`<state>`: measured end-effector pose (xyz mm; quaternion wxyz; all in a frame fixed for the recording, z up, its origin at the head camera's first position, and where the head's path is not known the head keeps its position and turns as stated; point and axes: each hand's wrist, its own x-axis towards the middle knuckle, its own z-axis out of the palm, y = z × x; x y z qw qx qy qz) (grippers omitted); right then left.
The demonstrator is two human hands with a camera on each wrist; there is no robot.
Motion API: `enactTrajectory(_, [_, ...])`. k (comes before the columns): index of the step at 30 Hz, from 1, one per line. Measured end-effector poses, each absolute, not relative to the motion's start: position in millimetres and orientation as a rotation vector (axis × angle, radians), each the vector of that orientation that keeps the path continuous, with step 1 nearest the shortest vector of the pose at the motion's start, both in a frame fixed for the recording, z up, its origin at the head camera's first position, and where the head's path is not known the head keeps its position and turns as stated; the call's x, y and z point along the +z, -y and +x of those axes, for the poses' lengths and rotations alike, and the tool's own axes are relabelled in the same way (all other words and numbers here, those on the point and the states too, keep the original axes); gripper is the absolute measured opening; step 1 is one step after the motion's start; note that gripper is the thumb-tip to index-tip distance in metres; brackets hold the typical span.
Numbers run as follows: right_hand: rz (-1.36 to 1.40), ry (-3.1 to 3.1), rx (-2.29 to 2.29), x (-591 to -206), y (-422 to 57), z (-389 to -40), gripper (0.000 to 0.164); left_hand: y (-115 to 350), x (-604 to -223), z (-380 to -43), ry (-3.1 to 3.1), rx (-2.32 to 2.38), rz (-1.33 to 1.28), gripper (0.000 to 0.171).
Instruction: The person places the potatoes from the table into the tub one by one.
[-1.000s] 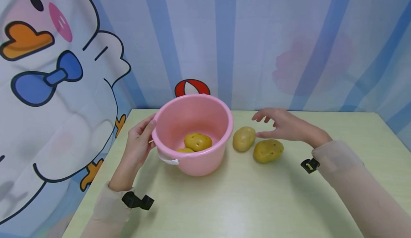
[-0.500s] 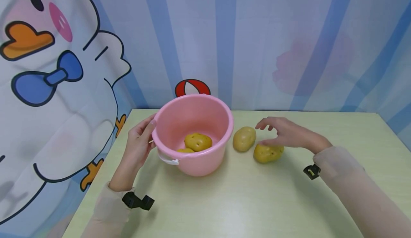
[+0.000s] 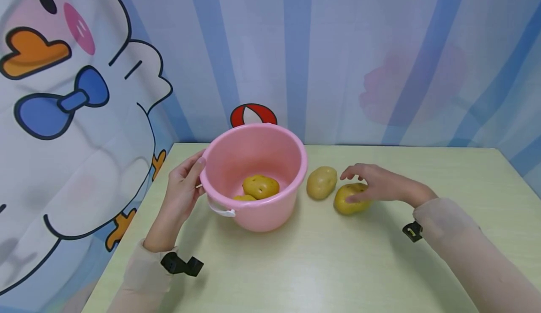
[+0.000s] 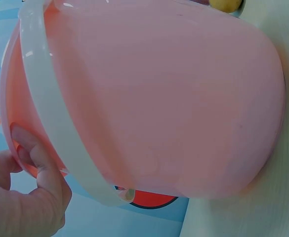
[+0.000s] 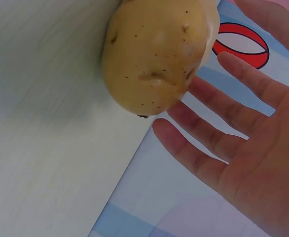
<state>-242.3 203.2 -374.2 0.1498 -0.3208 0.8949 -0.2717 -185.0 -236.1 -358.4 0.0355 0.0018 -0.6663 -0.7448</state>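
Note:
A pink bucket (image 3: pixel 266 217) stands on the table, its white handle (image 4: pixel 50 113) hanging down the side. My left hand (image 3: pixel 181 188) pinches the bucket's rim at the left, thumb and fingers on either side of it. Inside lie a yellow potato (image 3: pixel 261 187) and a second potato (image 3: pixel 243 198), mostly hidden by the front wall. To the bucket's right is a paler potato (image 3: pixel 321 183). Beside that sits a dark-spotted potato (image 3: pixel 344 202), partly covered by my right hand (image 3: pixel 384 184). The right wrist view shows that hand's fingers (image 5: pixel 198 160) spread and fairly straight close to the spotted potato.
The light wooden table (image 3: pixel 338 266) ends at the back against a blue striped cloth (image 3: pixel 329 59). A printed duck (image 3: pixel 84 163) covers the cloth at the left. Black wrist mounts (image 3: pixel 181 263) sit on both sleeves.
My right hand has come down and toward me, from behind the two loose potatoes to over the spotted one. The left hand, bucket and potatoes have stayed in place.

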Motion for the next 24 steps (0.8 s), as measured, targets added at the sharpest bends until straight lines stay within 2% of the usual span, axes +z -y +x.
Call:
enactTrajectory(12, [-0.990,-2.582,-0.702,-387.8,-204.5,-242.7,0.057,237.5,-359.9,-184.1,2.046,-2.279,0.006,0.052])
enactTrajectory(24, [-0.997,-2.552,-0.655,-397.2,-201.2,-243.5,0.060,236.6,-360.9,-185.3,2.031,-2.272,-0.015,0.052])
